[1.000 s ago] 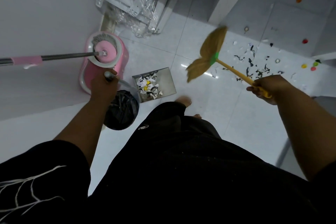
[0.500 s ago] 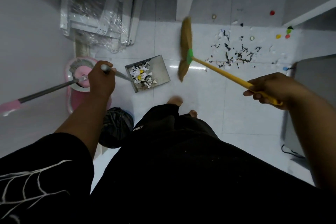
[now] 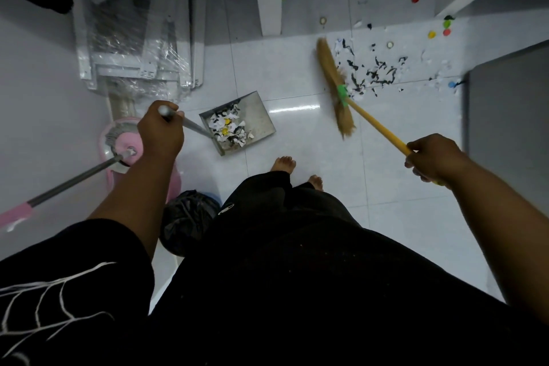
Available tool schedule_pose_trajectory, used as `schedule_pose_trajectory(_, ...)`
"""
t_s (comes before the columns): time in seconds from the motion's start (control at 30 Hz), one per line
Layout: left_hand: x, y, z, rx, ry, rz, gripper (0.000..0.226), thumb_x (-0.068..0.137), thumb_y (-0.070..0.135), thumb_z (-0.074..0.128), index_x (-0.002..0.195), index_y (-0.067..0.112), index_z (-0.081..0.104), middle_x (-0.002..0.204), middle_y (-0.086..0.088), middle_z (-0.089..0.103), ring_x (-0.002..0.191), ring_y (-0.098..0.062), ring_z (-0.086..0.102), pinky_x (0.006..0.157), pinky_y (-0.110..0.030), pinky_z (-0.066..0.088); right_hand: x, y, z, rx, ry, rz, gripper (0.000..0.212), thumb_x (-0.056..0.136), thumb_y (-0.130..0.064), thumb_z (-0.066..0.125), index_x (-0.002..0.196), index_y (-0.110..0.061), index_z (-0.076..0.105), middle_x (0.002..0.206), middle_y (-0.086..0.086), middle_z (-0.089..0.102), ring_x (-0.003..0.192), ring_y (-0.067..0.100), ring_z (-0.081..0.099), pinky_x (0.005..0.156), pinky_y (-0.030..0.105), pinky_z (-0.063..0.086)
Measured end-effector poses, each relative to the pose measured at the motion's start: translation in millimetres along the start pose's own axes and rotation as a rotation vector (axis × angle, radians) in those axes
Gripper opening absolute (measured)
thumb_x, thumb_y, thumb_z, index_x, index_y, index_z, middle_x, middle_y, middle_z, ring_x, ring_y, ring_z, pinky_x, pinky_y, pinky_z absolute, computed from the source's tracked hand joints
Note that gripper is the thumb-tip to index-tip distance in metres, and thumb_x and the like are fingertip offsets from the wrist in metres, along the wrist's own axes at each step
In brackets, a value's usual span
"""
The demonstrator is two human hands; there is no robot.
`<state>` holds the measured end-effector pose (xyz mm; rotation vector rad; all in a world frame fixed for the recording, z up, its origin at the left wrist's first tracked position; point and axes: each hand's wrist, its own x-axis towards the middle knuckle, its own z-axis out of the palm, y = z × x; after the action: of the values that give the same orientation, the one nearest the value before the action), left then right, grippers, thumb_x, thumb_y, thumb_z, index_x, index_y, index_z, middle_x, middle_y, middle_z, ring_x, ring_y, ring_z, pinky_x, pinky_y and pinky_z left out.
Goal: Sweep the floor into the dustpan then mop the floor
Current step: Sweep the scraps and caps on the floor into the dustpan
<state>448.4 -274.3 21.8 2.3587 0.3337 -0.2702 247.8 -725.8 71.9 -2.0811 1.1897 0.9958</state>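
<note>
Pink mop bucket [image 3: 118, 140] and black-lined bin [image 3: 190, 217] by left leg; paper scraps [image 3: 374, 73] just right of broom [image 3: 341, 92] head; left hand [image 3: 162, 131] curled round dustpan [image 3: 260, 116] handle, pan ahead of bare feet; right hand [image 3: 433, 157] grips broom stick

The straw broom [image 3: 371, 122], with a green collar and yellow handle gripped by the right hand [image 3: 430, 157], slants down to the white tiled floor [image 3: 312, 142], its bristles at the left edge of a scatter of black and white scraps [image 3: 374, 73]. The grey metal dustpan [image 3: 258, 116], its rod handle gripped by the left hand [image 3: 162, 131], holds paper scraps and yellow bits, open side towards the broom. The mop [image 3: 74, 180], grey-shafted with a pink grip, stands with its head in the pink bucket [image 3: 102, 140] left of the dustpan.
</note>
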Motion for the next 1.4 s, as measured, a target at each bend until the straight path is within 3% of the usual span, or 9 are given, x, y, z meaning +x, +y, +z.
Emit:
schedule_pose_trajectory(0.07, -1.4, 2.8, 2.7, -0.018, -0.009, 0.001, 0.018, 0.087, 0.018, 0.063, 0.101, 0.008, 0.066, 0.102, -0.012, 0.069, 0.1, -0.027, 0.064, 0.091, -0.037, 0.051, -4.4, 10.0, -13.9, 0.069, -0.011, 0.003, 0.021, 0.081, -0.005, 0.065, 0.098, -0.017, 0.07, 0.066, 0.015, 0.067, 0.046, 0.023, 0.056, 0.045, 0.028, 0.045)
schedule_pose_trajectory(0.2, -1.8, 6.3, 6.3, -0.011, -0.023, 0.0, 0.018, 0.087, 0.019, 0.064, 0.101, 0.008, 0.066, 0.102, -0.012, 0.07, 0.101, -0.028, 0.064, 0.093, -0.037, 0.05, -20.6, 25.1, -43.0, 0.209, -0.112, 0.002, 0.027, 0.073, -0.004, 0.075, 0.097, -0.017, 0.073, 0.059, 0.014, 0.063, 0.051, 0.024, 0.052, 0.056, 0.037, 0.04)
schedule_pose_trajectory(0.37, 0.9, 7.8, 3.9, 0.007, -0.017, 0.005, 0.017, 0.088, 0.017, 0.063, 0.102, 0.006, 0.066, 0.102, -0.014, 0.069, 0.1, -0.027, 0.063, 0.091, -0.035, 0.051, -30.8, 28.6, -37.1, 0.283, -0.274, -0.007, 0.022, 0.081, 0.003, 0.067, 0.099, -0.009, 0.072, 0.071, 0.012, 0.073, 0.048, 0.015, 0.053, 0.042, 0.025, 0.042)
schedule_pose_trajectory(0.5, 4.5, 9.7, -2.9, 0.024, 0.025, -0.006, 0.017, 0.089, 0.016, 0.063, 0.102, 0.007, 0.066, 0.103, -0.011, 0.069, 0.099, -0.022, 0.063, 0.085, -0.024, 0.046, -26.5, 28.0, -11.9, 0.332, -0.355, 0.038, 0.023, 0.086, 0.004, 0.058, 0.104, -0.005, 0.069, 0.086, 0.018, 0.075, 0.053, 0.018, 0.054, 0.044, 0.025, 0.041)
schedule_pose_trajectory(0.83, 15.6, 8.6, -19.0, 0.037, 0.079, -0.027, 0.021, 0.089, 0.016, 0.064, 0.107, 0.005, 0.065, 0.107, -0.013, 0.069, 0.102, -0.022, 0.063, 0.083, -0.017, 0.042, -23.4, 6.5, 10.9, 0.19, -0.162, 0.026, 0.016, 0.08, 0.004, 0.062, 0.091, -0.002, 0.072, 0.064, 0.018, 0.064, 0.05, 0.023, 0.052, 0.049, 0.03, 0.043)
schedule_pose_trajectory(0.93, 18.6, 7.4, -22.0, 0.006, 0.087, -0.029, 0.019, 0.089, 0.015, 0.064, 0.106, 0.005, 0.065, 0.106, -0.012, 0.068, 0.099, -0.019, 0.062, 0.084, -0.019, 0.044, -28.3, 6.3, -7.6, 0.267, -0.146, 0.013, 0.018, 0.08, 0.005, 0.064, 0.095, -0.003, 0.072, 0.066, 0.018, 0.065, 0.053, 0.023, 0.052, 0.048, 0.03, 0.043)
schedule_pose_trajectory(1.07, 23.4, 7.3, -24.6, -0.025, 0.112, -0.048, 0.018, 0.088, 0.014, 0.064, 0.104, 0.005, 0.064, 0.105, -0.012, 0.068, 0.1, -0.022, 0.064, 0.088, -0.024, 0.048, -32.7, 5.2, -42.8, 0.473, -0.237, -0.004, 0.022, 0.089, 0.005, 0.055, 0.106, -0.003, 0.067, 0.087, 0.021, 0.074, 0.052, 0.016, 0.056, 0.042, 0.024, 0.045)
schedule_pose_trajectory(1.23, 27.7, 12.8, -28.1, -0.023, 0.14, -0.048, 0.013, 0.087, 0.017, 0.064, 0.099, 0.013, 0.064, 0.099, -0.008, 0.066, 0.1, -0.024, 0.064, 0.091, -0.028, 0.05, -24.9, -11.5, -32.9, 0.634, -0.411, 0.067, 0.027, 0.092, 0.005, 0.047, 0.115, 0.007, 0.06, 0.096, 0.029, 0.07, 0.049, 0.015, 0.05, 0.034, 0.02, 0.037)
schedule_pose_trajectory(1.4, 29.1, 16.4, -30.3, 0.001, 0.14, -0.047, 0.013, 0.089, 0.016, 0.063, 0.101, 0.012, 0.064, 0.099, -0.008, 0.066, 0.098, -0.021, 0.063, 0.084, -0.018, 0.045, -24.7, -37.5, 41.5, 0.436, -0.398, 0.047, 0.025, 0.088, 0.005, 0.053, 0.112, 0.006, 0.063, 0.09, 0.025, 0.072, 0.054, 0.019, 0.054, 0.041, 0.024, 0.042)
